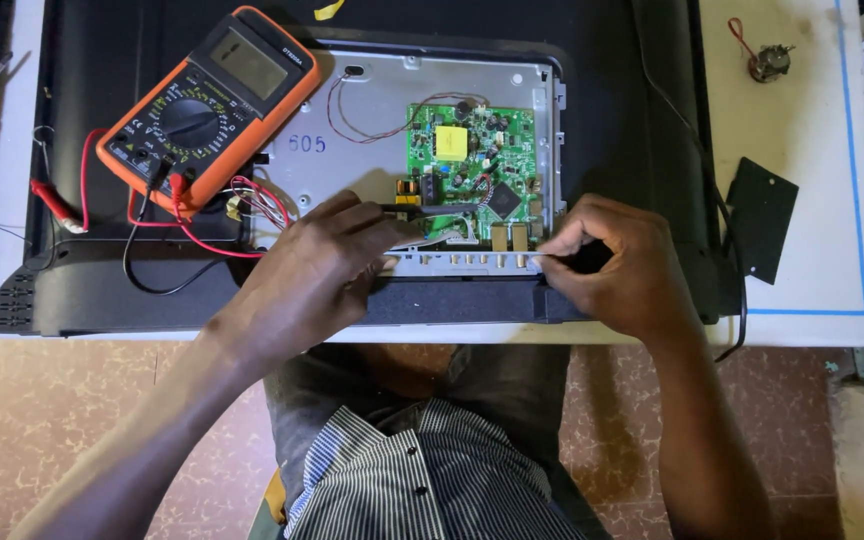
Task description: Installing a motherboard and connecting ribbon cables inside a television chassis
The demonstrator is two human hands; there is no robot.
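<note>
L hand (327,262) holds tweezers (430,210) at circuit board (472,160); R hand (617,265) on edge.

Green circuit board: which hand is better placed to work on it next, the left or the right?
Probably the left hand. It holds a dark slim tool whose tip already lies over the green circuit board. The right hand pinches the metal connector edge, beside the board.

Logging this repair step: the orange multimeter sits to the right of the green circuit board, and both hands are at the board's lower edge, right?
Not quite. The head view shows the orange multimeter left of the green circuit board. The left hand and right hand are at its lower edge.
</note>
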